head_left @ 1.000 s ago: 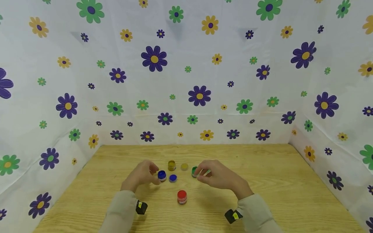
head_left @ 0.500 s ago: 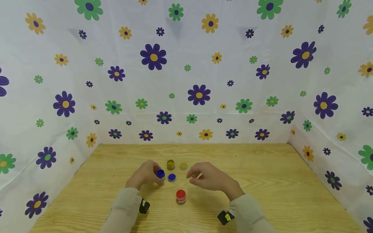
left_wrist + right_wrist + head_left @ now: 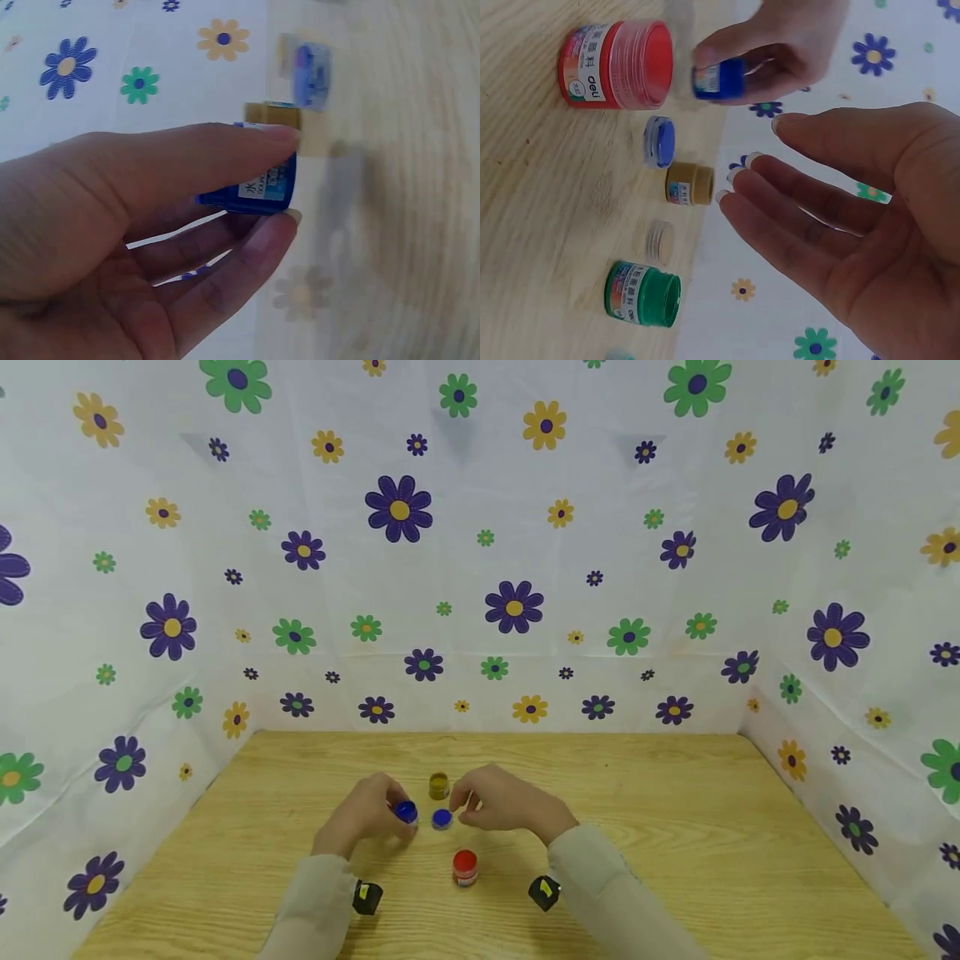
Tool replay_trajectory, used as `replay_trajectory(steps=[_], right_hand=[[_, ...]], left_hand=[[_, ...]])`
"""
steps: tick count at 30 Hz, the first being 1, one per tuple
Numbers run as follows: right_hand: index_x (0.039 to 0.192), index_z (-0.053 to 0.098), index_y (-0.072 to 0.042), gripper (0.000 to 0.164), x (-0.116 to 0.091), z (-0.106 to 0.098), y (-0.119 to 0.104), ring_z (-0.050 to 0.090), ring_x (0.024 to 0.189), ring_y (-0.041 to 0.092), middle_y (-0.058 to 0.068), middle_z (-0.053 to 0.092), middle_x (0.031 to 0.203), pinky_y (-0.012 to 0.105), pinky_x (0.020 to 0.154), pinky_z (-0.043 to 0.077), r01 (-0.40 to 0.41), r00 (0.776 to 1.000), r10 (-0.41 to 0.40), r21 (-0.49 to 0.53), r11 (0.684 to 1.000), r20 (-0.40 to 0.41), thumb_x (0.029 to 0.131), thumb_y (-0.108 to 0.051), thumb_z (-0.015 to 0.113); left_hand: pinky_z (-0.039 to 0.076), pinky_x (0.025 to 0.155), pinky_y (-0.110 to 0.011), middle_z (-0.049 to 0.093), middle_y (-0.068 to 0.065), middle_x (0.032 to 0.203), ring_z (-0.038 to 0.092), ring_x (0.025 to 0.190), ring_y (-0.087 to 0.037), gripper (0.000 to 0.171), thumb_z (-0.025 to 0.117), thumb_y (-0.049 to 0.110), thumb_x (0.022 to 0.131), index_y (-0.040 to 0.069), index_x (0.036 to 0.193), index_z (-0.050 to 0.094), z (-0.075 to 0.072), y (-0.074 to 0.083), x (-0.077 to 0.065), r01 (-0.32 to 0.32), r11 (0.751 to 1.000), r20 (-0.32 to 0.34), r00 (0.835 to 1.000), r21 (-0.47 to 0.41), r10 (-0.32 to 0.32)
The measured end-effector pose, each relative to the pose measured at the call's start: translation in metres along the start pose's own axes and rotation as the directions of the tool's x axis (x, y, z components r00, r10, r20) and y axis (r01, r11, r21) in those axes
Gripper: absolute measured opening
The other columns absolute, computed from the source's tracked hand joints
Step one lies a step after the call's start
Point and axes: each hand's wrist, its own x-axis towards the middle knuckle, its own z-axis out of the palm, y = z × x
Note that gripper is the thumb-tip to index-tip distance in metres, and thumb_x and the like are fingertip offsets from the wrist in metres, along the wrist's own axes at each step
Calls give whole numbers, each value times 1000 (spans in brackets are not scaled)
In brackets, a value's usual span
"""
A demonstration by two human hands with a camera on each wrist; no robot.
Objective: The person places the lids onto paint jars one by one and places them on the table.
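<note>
Between its thumb and fingers, my left hand (image 3: 367,814) grips a small uncapped blue paint jar (image 3: 406,812) by its sides. The left wrist view shows the jar's label (image 3: 262,184) beside the thumb. My right hand (image 3: 510,802) hovers with loosely bent fingers and nothing in them, its fingertips close to the blue lid (image 3: 442,818) on the table. An uncapped yellow paint jar (image 3: 438,786) stands just behind that lid. In the head view the right hand hides the green paint jar (image 3: 641,294) and the yellow lid (image 3: 660,241), both seen in the right wrist view.
A larger red paint jar (image 3: 465,867) stands on the wooden table (image 3: 675,843) in front of the two hands. Part of another lid (image 3: 620,355) shows at the bottom of the right wrist view. A white flowered cloth (image 3: 480,568) encloses the table's back and sides.
My left hand has closed its fingers round the blue jar and shifted it slightly left. My right hand has moved left, from beside the green jar to near the blue lid.
</note>
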Motion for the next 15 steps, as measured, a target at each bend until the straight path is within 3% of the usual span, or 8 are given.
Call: replay_trajectory(steps=[8,15], right_hand=[[103,73,-11,18,42,10,4,64,92,9,-2,71,102,17,77,50,-74,989,84,-82,994,123,85,-10,70],[108,71,-18,22,60,24,10,62,102,13,-4,67,108,21,85,50,-74,971,105,-150,986,214,86,-14,70]], left_hand=[[54,73,-34,68,-3,84,62,76,-14,26,86,11,64,7,85,71,-12,7,-16,-32,999,-20,999,10,33],[54,72,-33,68,-3,84,62,75,-14,27,87,11,64,7,86,71,-15,7,-21,-30,999,-4,1000,18,30]])
